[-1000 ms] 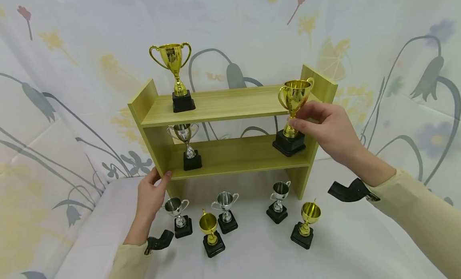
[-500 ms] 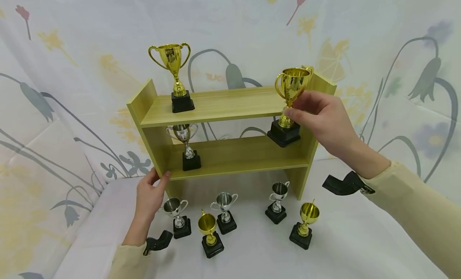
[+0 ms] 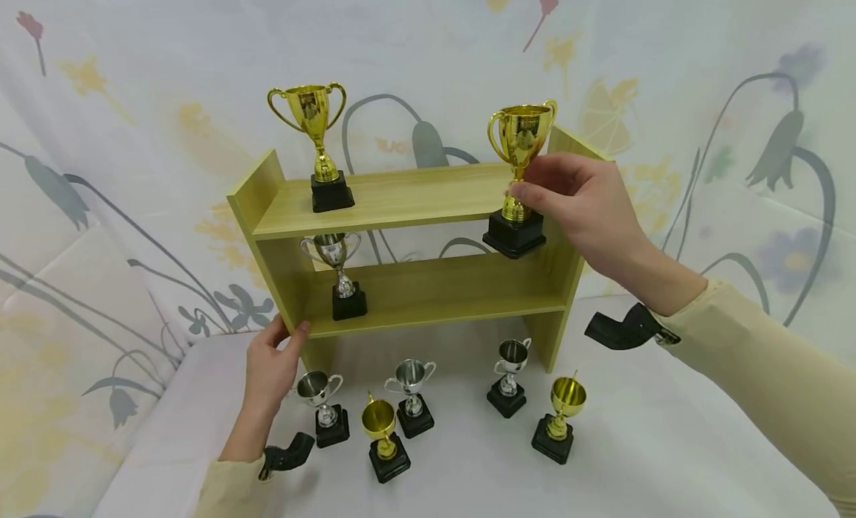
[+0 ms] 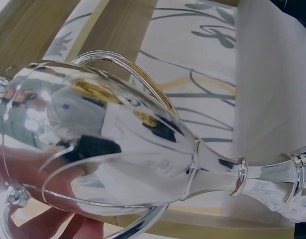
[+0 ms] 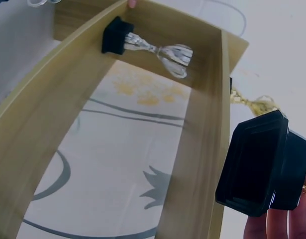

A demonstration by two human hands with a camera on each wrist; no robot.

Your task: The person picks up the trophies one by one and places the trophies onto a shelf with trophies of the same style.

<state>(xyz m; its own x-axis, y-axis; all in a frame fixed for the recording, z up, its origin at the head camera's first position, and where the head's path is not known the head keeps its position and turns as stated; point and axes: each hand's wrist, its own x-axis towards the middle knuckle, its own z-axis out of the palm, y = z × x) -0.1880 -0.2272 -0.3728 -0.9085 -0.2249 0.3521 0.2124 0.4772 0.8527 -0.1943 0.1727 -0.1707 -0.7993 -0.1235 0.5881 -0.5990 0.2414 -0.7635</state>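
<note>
My right hand [image 3: 580,209] pinches the stem of a gold trophy cup [image 3: 524,135] with two handles, held upright in front of the right part of the wooden shelf [image 3: 414,195]. Its black base [image 5: 255,162] hangs before the gap between the two boards. With my left hand [image 3: 270,366] I grip the left side of the shelf at the lower board, thumb on its front edge. A second gold trophy [image 3: 311,113] stands on the top board at the left. Below it, a silver trophy [image 3: 336,254] stands on the lower board.
On the white tablecloth [image 3: 468,466] before the shelf stand silver trophies [image 3: 409,377] and gold trophies [image 3: 379,421], several in all. One silver trophy [image 4: 118,139] sits close to the left wrist. A flower-printed cloth [image 3: 414,42] hangs behind.
My right hand has raised the gold trophy from in front of the lower board and shifted it left. The left hand keeps its grip on the shelf; the whole view has shifted slightly.
</note>
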